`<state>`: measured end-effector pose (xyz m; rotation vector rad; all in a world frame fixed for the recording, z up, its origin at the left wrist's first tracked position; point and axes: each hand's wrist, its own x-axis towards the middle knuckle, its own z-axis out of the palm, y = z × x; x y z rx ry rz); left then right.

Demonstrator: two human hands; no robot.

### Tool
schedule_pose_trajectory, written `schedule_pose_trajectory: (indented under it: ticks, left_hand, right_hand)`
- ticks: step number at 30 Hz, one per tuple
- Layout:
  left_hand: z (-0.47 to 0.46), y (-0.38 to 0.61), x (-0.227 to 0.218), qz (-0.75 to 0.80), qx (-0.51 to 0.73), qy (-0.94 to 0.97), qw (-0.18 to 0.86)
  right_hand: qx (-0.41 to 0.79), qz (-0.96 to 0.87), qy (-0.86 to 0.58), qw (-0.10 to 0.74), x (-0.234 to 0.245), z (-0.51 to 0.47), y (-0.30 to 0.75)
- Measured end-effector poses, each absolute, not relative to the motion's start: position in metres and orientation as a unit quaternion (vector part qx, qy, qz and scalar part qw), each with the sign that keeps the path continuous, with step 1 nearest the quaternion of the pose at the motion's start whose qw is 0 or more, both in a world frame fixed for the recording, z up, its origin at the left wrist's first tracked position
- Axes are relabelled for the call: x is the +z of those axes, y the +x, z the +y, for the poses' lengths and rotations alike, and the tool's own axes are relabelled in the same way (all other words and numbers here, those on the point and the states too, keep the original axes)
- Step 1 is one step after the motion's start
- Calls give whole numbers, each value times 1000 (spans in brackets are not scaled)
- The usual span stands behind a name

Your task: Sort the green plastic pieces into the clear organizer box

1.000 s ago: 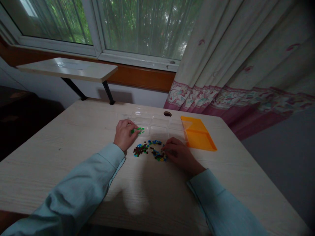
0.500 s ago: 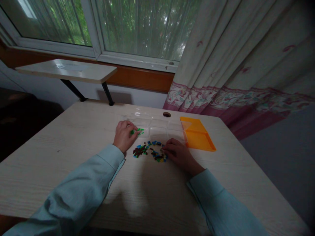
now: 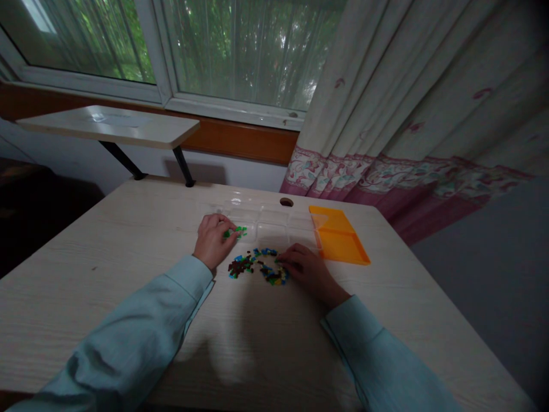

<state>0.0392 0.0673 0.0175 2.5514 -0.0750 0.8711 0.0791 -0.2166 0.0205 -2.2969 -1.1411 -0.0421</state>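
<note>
A clear plastic compartment tray [image 3: 273, 233] lies on the table, with small green pieces [image 3: 241, 231] in its front left compartment. My left hand [image 3: 213, 240] rests at that compartment, thumb and forefinger apart with green pieces showing between them. In front of the tray is a loose pile of tiny dark red, blue and green pieces [image 3: 241, 265]. Beside it, more blue, yellow and dark pieces [image 3: 274, 277] are spread in a rough ring. At the right side of this ring my right hand [image 3: 307, 271] has its fingertips pinched together; anything between them is too small to name.
An orange two-part tray [image 3: 343, 245] lies to the right, touching or slightly under the clear tray's edge. Behind are a cable hole [image 3: 286, 202] and a raised white shelf [image 3: 115, 127] on black legs. A curtain [image 3: 334, 166] hangs at the table's back edge.
The whole view has shifted slightly. My right fingertips have moved a little up along the ring's right side. My left hand stays at the green pieces.
</note>
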Motion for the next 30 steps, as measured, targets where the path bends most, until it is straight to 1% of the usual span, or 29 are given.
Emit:
schedule_pose_trajectory:
  ticks: [6, 14, 23, 30]
  left_hand:
    - [67, 41, 16, -29, 316, 922, 223]
    - [67, 41, 16, -31, 315, 922, 223]
    - [67, 41, 16, -28, 308, 924, 223]
    - [67, 40, 17, -35, 310, 922, 229]
  right_hand:
    - [-13, -421, -865, 271, 24, -214, 76]
    - [0, -392, -868, 304, 24, -213, 75]
    - [14, -359, -887, 290, 26, -210, 71]
    - [-9, -373, -880, 295, 24, -208, 69]
